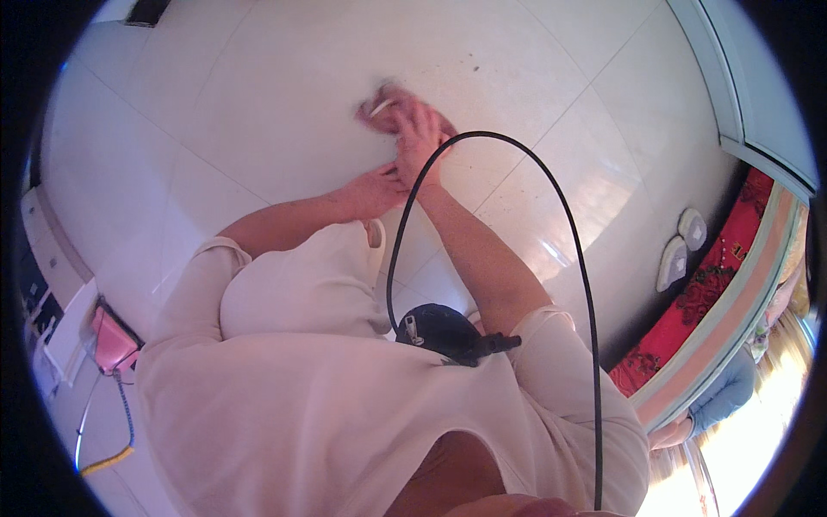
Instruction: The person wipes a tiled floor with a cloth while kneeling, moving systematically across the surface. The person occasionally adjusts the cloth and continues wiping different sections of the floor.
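Note:
My right hand (420,139) lies with spread fingers on a crumpled reddish cloth (381,111) with a pale strip, pressed to the glossy tiled floor (310,97). Motion blurs the cloth and fingertips. My left hand (381,192) is beside my right wrist and seems to touch it; its fingertips are partly hidden there. Small dark crumbs (476,68) dot the floor beyond the cloth, and finer specks lie to the right. A black cable (481,134) arches across the view in front of my right wrist.
A black zipped pouch (436,329) is at my waist. White slippers (673,263) stand by a bed with red patterned bedding (711,284). Another person's denim-clad leg (723,388) shows there. At left is a pink object (116,339) near a blue-and-yellow cord (126,413). A pale panel (762,77) borders the upper right.

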Available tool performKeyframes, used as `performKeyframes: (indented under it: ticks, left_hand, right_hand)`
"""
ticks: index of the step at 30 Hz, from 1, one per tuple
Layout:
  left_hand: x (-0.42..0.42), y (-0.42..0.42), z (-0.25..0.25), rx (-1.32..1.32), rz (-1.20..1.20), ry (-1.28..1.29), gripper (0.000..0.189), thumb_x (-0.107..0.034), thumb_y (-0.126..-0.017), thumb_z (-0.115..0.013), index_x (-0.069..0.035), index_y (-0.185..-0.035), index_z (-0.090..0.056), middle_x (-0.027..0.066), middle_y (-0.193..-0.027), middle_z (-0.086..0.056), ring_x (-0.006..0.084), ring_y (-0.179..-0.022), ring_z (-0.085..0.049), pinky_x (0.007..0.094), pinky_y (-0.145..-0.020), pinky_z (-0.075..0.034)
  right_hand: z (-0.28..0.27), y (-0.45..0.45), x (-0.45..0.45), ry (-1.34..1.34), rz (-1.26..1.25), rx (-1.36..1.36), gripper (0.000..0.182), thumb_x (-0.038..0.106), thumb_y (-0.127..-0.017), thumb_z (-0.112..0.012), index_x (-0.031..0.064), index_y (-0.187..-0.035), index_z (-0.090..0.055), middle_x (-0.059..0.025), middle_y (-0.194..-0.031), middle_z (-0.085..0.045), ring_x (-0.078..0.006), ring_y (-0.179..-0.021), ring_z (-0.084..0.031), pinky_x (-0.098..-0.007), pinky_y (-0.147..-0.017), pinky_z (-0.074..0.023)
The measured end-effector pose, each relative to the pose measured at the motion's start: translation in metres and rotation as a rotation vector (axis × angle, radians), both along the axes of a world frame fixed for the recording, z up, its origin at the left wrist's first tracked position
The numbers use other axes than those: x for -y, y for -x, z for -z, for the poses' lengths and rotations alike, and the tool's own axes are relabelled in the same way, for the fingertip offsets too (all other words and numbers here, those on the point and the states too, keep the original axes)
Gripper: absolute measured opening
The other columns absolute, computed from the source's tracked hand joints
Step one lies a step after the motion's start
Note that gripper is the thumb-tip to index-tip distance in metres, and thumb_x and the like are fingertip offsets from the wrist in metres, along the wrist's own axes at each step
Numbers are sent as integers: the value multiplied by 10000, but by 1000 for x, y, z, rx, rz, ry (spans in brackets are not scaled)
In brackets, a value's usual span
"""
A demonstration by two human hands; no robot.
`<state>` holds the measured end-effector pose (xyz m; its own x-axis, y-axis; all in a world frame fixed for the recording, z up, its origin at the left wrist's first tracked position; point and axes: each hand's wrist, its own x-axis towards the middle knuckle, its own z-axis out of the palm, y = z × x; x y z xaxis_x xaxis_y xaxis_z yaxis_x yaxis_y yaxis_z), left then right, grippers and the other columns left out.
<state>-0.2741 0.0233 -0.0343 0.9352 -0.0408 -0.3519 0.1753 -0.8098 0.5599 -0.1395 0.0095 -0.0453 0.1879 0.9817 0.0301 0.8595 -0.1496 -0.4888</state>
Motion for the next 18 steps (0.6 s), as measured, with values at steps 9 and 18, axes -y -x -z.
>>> performKeyframes:
  ticks: [9,18]
  left_hand:
    - [1,4,-4,227,-61,-115,1144,-230,-486,-827,-113,-1461,-241,23,-1541,-200,205,-1418,-182,389,-1171,-157]
    - [-3,6,-21,198,-83,-52,1080,-218,-489,-814,-89,-1431,-303,61,-1526,-238,209,-1406,-223,403,-1158,-183]
  right_hand:
    - [-5,-183,29,-277,449,-277,340,131,-866,-510,70,-1198,-545,-174,-1177,-557,-297,-1129,-529,-393,-949,-414]
    - [26,-158,-76,-82,205,49,656,27,-701,-594,167,-1326,-452,-120,-1385,-391,-343,-1270,-348,-538,-972,-306]
